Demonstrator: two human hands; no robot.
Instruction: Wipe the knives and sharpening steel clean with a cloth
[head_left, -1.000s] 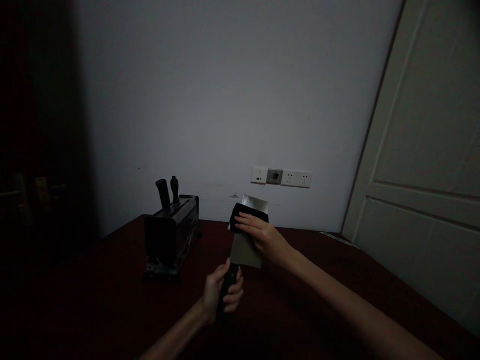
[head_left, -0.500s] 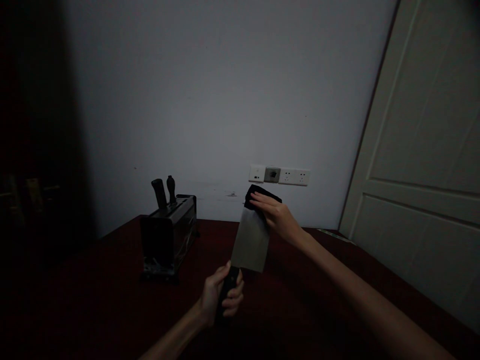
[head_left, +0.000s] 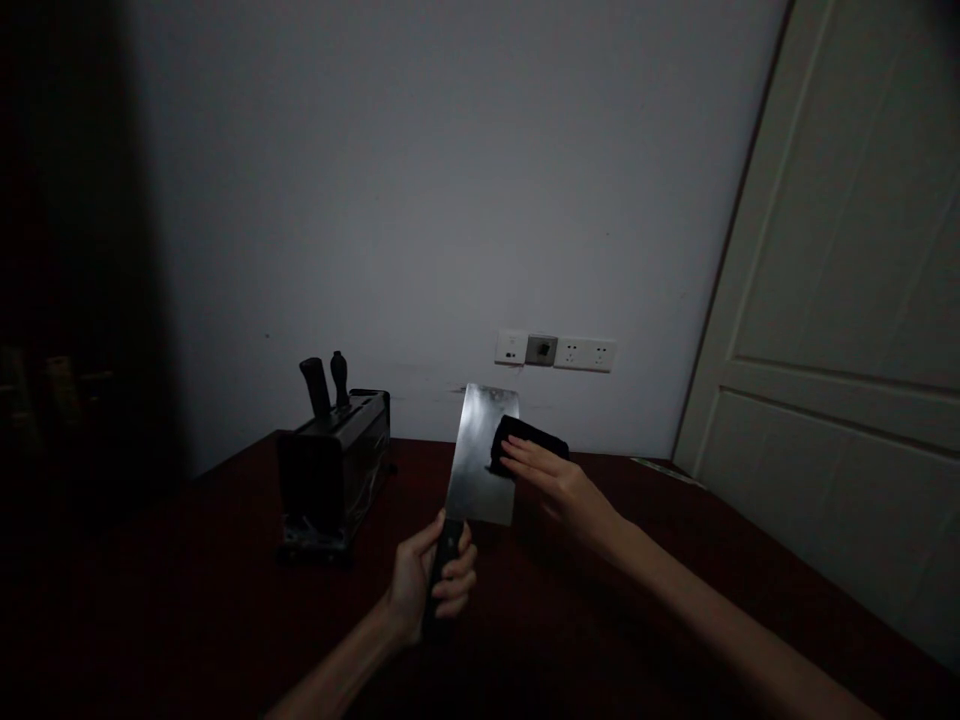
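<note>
My left hand (head_left: 431, 578) is wrapped round the dark handle of a broad steel cleaver (head_left: 480, 455), holding its blade upright over the dark red table (head_left: 225, 620). My right hand (head_left: 559, 485) presses a black cloth (head_left: 529, 440) with flat, closed fingers against the right side of the blade, about halfway up. The room is dim.
A black knife block (head_left: 334, 470) with two dark handles sticking up stands on the table to the left, near the wall. A row of wall sockets (head_left: 555, 351) sits behind the cleaver. A pale door (head_left: 847, 330) fills the right side.
The cloth under my right hand went up to the blade's top end and has come back down to its middle. The blade now stands more upright and faces me.
</note>
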